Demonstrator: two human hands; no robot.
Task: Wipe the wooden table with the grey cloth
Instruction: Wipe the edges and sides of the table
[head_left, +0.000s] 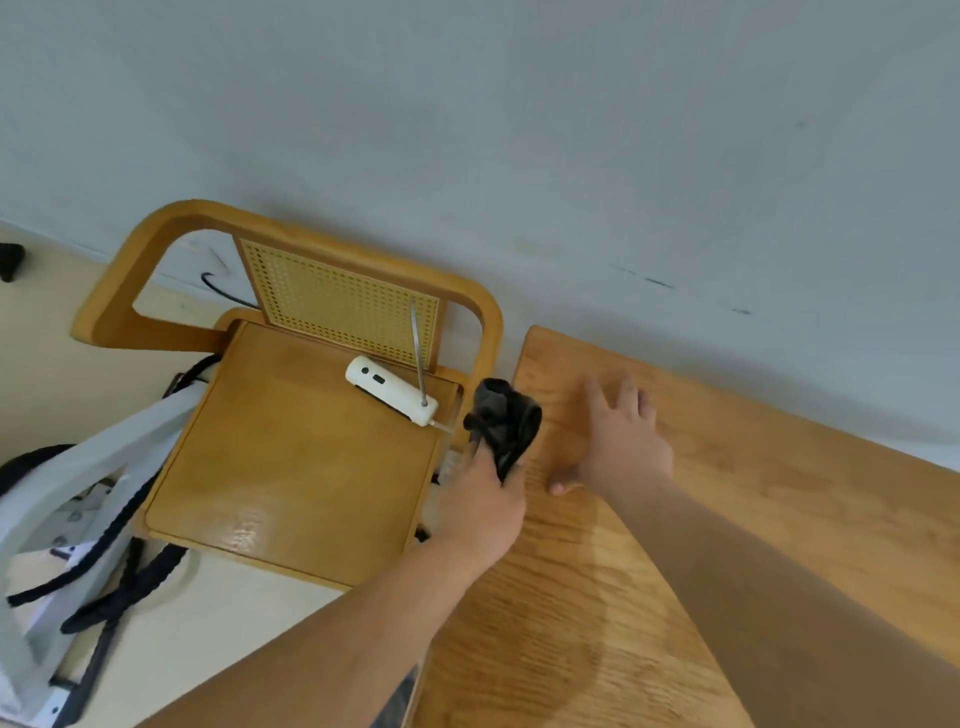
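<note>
Left hand (483, 501) gripping grey cloth (506, 423), pointing toward wall (519, 130)

Pale grey-blue wall (519, 104) fills 12 o'clock, w/ dark scuffs (660, 283) at 2. Wooden chair (291, 467) w/ cane back at 9, against the wall; white device (389, 389) w/ cable on its seat. Cream floor (218, 623) at 7; white bag (78, 467) w/ dark straps at 8.

Left arm is extended from 7 o'clock toward 1; grey cloth (506, 423) is gripped in left hand (483, 512). Right arm is extended from 4 toward 10; right hand (623, 449) is laid flat on worktop (779, 499), fingers (598, 395) spread.
</note>
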